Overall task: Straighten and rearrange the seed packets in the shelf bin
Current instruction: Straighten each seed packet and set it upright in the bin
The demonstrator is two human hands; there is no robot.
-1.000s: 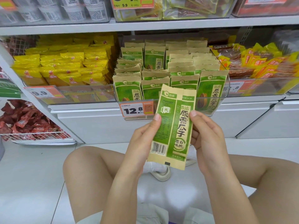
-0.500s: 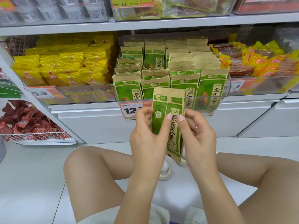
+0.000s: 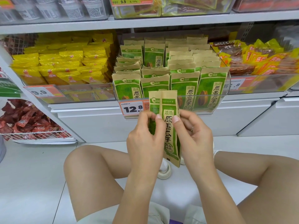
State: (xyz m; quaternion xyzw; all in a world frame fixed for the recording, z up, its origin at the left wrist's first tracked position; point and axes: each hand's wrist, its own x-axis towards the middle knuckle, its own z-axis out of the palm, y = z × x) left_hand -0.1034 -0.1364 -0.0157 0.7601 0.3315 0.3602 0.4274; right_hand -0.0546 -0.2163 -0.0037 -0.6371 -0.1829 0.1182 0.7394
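Nearest the camera, above the bent knees, the left hand (image 3: 144,139) and right hand (image 3: 194,135) both pinch a folded seed packet (image 3: 169,126), held upright between them, thumbs pressed on its front. Beyond it at 12 o'clock sits the clear shelf bin (image 3: 224,88), filled with rows of matching green packets (image 3: 182,88). Yellow bags (image 3: 64,65) lie at 10 o'clock.

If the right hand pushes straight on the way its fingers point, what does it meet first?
The packet the right hand already pinches; beyond it, likely the left hand. Depth is unclear.
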